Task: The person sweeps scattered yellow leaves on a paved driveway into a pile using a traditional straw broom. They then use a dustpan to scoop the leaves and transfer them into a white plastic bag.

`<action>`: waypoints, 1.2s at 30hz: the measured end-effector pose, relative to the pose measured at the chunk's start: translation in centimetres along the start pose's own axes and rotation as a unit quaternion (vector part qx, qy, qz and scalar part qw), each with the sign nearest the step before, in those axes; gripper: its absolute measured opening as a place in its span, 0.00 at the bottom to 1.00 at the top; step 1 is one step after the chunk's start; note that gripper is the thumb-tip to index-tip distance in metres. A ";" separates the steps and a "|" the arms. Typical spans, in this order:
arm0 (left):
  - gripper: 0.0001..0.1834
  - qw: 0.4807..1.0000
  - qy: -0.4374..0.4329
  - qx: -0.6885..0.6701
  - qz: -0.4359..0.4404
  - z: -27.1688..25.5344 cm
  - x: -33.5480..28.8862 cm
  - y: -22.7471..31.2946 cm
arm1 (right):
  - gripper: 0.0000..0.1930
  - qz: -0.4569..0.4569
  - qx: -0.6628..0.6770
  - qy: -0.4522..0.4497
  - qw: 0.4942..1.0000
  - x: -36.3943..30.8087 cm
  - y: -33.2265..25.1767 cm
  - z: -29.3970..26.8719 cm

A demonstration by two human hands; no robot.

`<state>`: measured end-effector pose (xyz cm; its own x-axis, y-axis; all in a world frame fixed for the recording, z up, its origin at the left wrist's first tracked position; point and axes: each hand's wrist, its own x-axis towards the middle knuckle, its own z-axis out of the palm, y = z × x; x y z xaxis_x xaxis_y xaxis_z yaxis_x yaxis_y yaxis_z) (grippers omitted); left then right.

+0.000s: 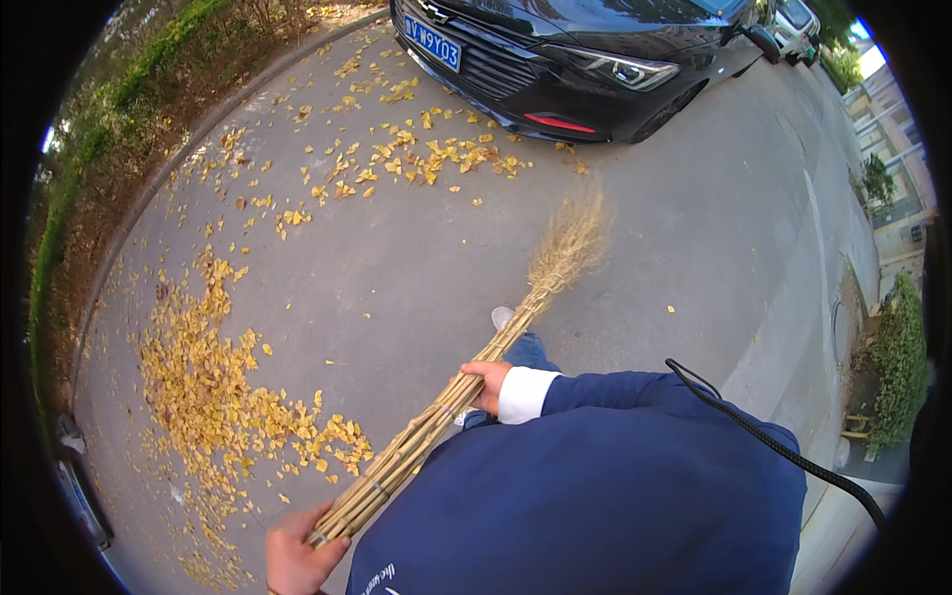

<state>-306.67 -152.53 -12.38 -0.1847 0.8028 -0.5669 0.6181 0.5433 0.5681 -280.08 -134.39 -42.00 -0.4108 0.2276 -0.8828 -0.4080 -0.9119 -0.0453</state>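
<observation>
Slanting across the picture is a broom (426, 424) made of bundled thin canes, bound in several places. My left hand (299, 555) is wrapped round the top end of its handle, at the lower edge of the view. Farther along the canes, my right hand (486, 384) grips the handle, its sleeve ending in a white cuff. The straw bristles (575, 238) point away to the far right, toward the car, and look slightly blurred. Whether they touch the ground I cannot tell.
A thick pile of yellow leaves (213, 382) lies on the left. More leaves (436, 159) are scattered before a parked black car (555, 69). A curb (188, 144) and hedge (139, 84) border the left side. Ivy and steps (892, 347) stand at the right.
</observation>
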 end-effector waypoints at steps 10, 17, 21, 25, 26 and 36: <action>0.25 0.888 -0.032 0.253 0.383 10.7 33.0 24.9 | 0.14 -0.320 0.313 0.082 0.891 5.6 -33.0 -15.4; 0.28 0.907 -0.043 0.284 0.309 18.2 44.0 29.3 | 0.15 -0.238 0.252 0.172 0.922 16.8 -48.5 -17.9; 0.29 0.962 0.009 0.234 0.140 13.0 42.1 23.1 | 0.17 -0.122 -0.229 0.217 0.941 25.8 -44.4 -8.0; 0.31 0.977 0.116 0.163 -0.074 7.2 31.6 15.8 | 0.18 -0.042 -0.533 0.140 0.834 31.7 -28.7 6.8; 0.30 0.968 0.149 0.152 -0.136 7.1 29.0 14.6 | 0.21 -0.032 -0.518 0.158 0.840 33.0 -24.5 10.7; 0.26 0.834 0.378 0.009 -0.402 4.7 25.9 6.1 | 0.27 -0.057 -0.702 -0.102 0.703 33.1 0.9 42.1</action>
<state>-304.13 -129.57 -26.39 -0.9695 0.1105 -0.2186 0.0732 0.9823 0.1722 -328.40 -113.33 -51.56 -0.6079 0.2392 -0.7571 0.6997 -0.2894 -0.6532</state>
